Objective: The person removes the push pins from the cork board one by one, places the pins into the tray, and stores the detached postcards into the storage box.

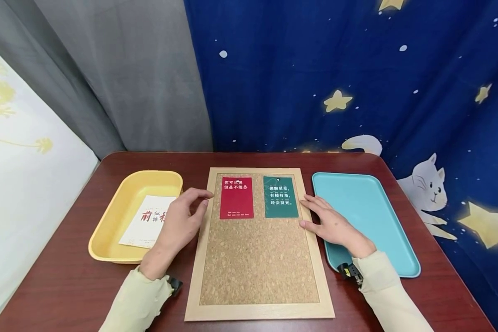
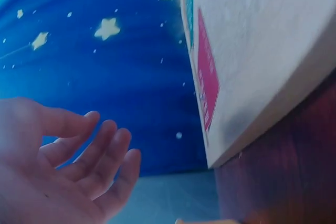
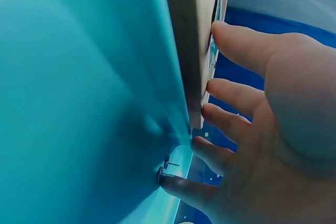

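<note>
A cork board [image 1: 259, 263] with a pale wooden frame lies on the table. On its upper half are a red card [image 1: 236, 203] at left and a green card [image 1: 281, 210] at right, each with white writing and a pin at its top. My left hand [image 1: 185, 219] hovers by the frame's upper left side, its fingers loosely bent; the left wrist view shows nothing in it. With spread fingers, my right hand [image 1: 334, 223] rests on the frame's right side. Fingertips of the right hand [image 3: 262, 124] touch the frame's edge [image 3: 191, 40] in the right wrist view.
At left stands a yellow tray [image 1: 103, 216] with a white card [image 1: 143, 230] bearing red and black characters. A blue tray [image 1: 377, 216] lies at right, partly under my right forearm. Small metal pins [image 3: 167, 171] show in it. Curtains hang behind the table [image 1: 66, 276].
</note>
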`<state>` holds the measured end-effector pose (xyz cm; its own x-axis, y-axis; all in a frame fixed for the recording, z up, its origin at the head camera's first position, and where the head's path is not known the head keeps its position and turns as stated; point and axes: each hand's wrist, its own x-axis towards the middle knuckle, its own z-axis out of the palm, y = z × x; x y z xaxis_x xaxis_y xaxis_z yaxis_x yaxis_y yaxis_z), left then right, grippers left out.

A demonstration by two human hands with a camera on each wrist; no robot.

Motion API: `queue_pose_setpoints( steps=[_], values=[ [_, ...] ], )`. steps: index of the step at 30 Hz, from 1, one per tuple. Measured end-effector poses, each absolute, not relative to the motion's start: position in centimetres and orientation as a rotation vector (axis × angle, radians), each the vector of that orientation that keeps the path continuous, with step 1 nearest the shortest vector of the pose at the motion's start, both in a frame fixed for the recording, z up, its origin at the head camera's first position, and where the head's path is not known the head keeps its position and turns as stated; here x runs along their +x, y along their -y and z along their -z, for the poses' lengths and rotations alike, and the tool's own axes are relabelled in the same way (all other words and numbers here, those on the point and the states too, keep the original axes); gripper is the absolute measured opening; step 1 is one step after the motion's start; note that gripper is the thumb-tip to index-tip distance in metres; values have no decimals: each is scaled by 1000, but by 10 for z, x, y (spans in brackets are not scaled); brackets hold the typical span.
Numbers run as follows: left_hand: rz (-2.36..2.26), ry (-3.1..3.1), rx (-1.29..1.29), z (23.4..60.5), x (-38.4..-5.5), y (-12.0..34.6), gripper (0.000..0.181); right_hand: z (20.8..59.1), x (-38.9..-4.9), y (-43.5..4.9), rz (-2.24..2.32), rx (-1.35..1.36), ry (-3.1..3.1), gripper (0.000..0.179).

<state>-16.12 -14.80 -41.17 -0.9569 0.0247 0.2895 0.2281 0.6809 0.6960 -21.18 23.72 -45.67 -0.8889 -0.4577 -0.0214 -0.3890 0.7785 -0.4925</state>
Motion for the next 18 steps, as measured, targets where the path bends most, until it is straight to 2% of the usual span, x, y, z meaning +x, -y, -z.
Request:
queue_pose_setpoints(
  steps=[9, 18],
  values=[
    [1234, 2798, -324, 406, -164, 115, 20, 448, -216, -232, 708, -632, -2820, 65],
    [1168, 2874, -326, 417, -168, 100, 18, 443, -216, -230, 696, -642, -2833, 59]
  ],
)
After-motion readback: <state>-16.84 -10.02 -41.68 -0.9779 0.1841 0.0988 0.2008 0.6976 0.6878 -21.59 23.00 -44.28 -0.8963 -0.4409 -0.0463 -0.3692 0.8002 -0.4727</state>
